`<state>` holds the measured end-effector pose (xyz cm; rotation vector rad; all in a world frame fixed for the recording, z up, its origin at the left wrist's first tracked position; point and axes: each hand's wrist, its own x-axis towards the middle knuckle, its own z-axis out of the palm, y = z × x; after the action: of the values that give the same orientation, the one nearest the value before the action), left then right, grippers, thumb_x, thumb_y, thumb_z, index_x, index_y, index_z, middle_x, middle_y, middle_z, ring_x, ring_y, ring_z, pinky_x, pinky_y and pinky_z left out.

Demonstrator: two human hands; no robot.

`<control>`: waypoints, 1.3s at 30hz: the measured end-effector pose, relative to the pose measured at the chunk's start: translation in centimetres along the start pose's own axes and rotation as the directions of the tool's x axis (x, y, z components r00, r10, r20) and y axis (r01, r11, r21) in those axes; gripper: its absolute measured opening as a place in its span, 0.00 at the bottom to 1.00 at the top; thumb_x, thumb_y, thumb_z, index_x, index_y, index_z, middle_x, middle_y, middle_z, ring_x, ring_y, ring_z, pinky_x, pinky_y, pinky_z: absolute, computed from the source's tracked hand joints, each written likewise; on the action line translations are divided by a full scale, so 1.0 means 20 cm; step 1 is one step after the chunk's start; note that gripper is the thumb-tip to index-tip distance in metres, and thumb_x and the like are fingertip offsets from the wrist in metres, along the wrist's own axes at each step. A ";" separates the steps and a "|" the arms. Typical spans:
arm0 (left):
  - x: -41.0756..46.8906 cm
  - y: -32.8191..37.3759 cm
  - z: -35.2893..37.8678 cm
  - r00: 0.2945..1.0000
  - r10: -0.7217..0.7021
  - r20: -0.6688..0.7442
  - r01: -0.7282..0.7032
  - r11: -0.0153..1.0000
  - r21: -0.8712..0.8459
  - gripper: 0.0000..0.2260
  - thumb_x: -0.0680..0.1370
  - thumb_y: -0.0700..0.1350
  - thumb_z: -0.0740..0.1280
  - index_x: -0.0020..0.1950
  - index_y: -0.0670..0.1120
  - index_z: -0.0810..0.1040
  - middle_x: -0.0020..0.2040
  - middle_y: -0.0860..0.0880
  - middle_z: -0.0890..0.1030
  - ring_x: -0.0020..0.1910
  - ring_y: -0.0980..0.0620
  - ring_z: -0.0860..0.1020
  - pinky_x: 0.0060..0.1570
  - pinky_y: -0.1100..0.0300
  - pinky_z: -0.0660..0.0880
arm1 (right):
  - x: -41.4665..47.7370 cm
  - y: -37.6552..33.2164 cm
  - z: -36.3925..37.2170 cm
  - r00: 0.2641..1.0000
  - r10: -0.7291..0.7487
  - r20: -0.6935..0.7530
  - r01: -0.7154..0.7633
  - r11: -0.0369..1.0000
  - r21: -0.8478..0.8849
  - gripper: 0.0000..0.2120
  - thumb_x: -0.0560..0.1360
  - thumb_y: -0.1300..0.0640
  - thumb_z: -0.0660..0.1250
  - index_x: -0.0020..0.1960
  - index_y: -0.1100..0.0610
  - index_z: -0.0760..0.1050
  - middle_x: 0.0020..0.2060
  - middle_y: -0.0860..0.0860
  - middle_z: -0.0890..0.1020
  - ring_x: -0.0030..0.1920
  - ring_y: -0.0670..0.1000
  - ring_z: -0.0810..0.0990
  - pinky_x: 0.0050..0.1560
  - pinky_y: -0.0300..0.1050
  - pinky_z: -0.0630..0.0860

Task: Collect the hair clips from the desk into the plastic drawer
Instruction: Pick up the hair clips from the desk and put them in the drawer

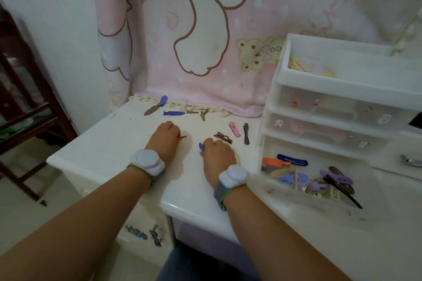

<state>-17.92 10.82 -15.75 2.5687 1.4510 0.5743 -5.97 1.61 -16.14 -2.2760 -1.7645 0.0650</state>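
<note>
Fingers apparently around blue clip (201,146)

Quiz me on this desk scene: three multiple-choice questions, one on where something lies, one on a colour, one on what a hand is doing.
1. Where does the pulled-out clear plastic drawer holding clips sit?
A. bottom of the white drawer unit
B. top of the unit
C. on the floor

2. What colour is the flat snap clip beside the dark slim clip?
A. green
B. pink
C. yellow

3. What is the right hand doing?
A. resting flat and empty
B. pushing the drawer
C. closing its grip on a small blue clip

Answers:
1 A, it juts out below the other drawers.
2 B, it is plainly pink.
3 C, blue shows at the fingertips.
</note>
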 end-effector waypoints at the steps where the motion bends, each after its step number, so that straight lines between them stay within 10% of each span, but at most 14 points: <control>1: -0.04 -0.01 -0.02 0.998 -0.046 -0.044 0.044 0.998 -0.051 0.09 0.79 0.39 0.60 0.53 0.36 0.76 0.55 0.38 0.76 0.55 0.42 0.73 0.56 0.56 0.69 | 0.00 -0.01 0.00 1.000 -0.003 0.004 0.003 1.000 -0.001 0.13 0.82 0.57 0.51 0.60 0.63 0.69 0.56 0.62 0.76 0.57 0.61 0.75 0.50 0.52 0.70; 6: -0.24 0.03 -0.15 0.946 -0.154 -0.286 0.102 0.977 -0.189 0.04 0.75 0.37 0.66 0.45 0.36 0.78 0.46 0.37 0.79 0.45 0.40 0.77 0.45 0.57 0.68 | -0.06 -0.06 -0.05 0.994 -0.026 -0.102 0.021 0.999 -0.050 0.06 0.73 0.59 0.67 0.45 0.62 0.78 0.40 0.60 0.81 0.42 0.60 0.81 0.36 0.45 0.74; 12: -0.33 0.21 -0.32 0.907 -0.111 -0.405 0.034 0.981 -0.193 0.03 0.75 0.37 0.67 0.44 0.37 0.79 0.45 0.39 0.79 0.42 0.42 0.77 0.44 0.60 0.67 | -0.11 -0.03 -0.13 0.985 -0.172 0.007 0.172 0.985 0.024 0.12 0.78 0.66 0.54 0.59 0.64 0.70 0.56 0.63 0.72 0.55 0.62 0.75 0.50 0.52 0.73; 24: -0.37 0.17 -0.12 0.955 -0.207 -0.214 0.158 0.962 -0.224 0.05 0.76 0.39 0.66 0.44 0.37 0.78 0.45 0.40 0.78 0.42 0.45 0.75 0.43 0.60 0.65 | -0.09 0.03 -0.11 0.993 -0.007 0.114 0.004 1.000 0.025 0.24 0.79 0.43 0.54 0.61 0.62 0.69 0.58 0.60 0.76 0.57 0.60 0.77 0.52 0.50 0.74; 28: -0.35 0.14 -0.03 0.948 -0.275 -0.160 0.228 0.937 -0.264 0.06 0.75 0.39 0.65 0.44 0.37 0.78 0.42 0.46 0.73 0.42 0.45 0.74 0.43 0.60 0.64 | -0.11 -0.01 -0.11 0.981 -0.110 0.161 0.120 0.991 -0.054 0.13 0.81 0.58 0.54 0.59 0.63 0.72 0.59 0.59 0.77 0.57 0.59 0.78 0.41 0.43 0.69; 31: -0.34 0.14 -0.03 0.939 -0.298 -0.171 0.243 0.928 -0.283 0.05 0.75 0.39 0.66 0.44 0.37 0.78 0.41 0.46 0.73 0.41 0.46 0.73 0.43 0.60 0.65 | -0.10 -0.02 -0.17 0.955 -0.118 0.272 0.132 0.991 -0.036 0.14 0.79 0.65 0.53 0.59 0.65 0.73 0.60 0.60 0.77 0.60 0.59 0.77 0.53 0.46 0.73; 39: -0.21 0.42 -0.12 0.963 -0.074 -0.258 -0.011 0.950 -0.313 0.02 0.75 0.40 0.67 0.44 0.41 0.78 0.41 0.49 0.76 0.40 0.52 0.73 0.40 0.65 0.69 | -0.12 0.32 -0.57 1.000 0.001 -0.021 -0.001 1.000 0.015 0.13 0.81 0.56 0.53 0.51 0.61 0.74 0.50 0.59 0.81 0.53 0.61 0.78 0.43 0.45 0.65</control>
<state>-14.20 2.61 -12.11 2.2831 1.3410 1.0870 1.73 -4.23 -7.01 -2.2590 -1.7465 0.0541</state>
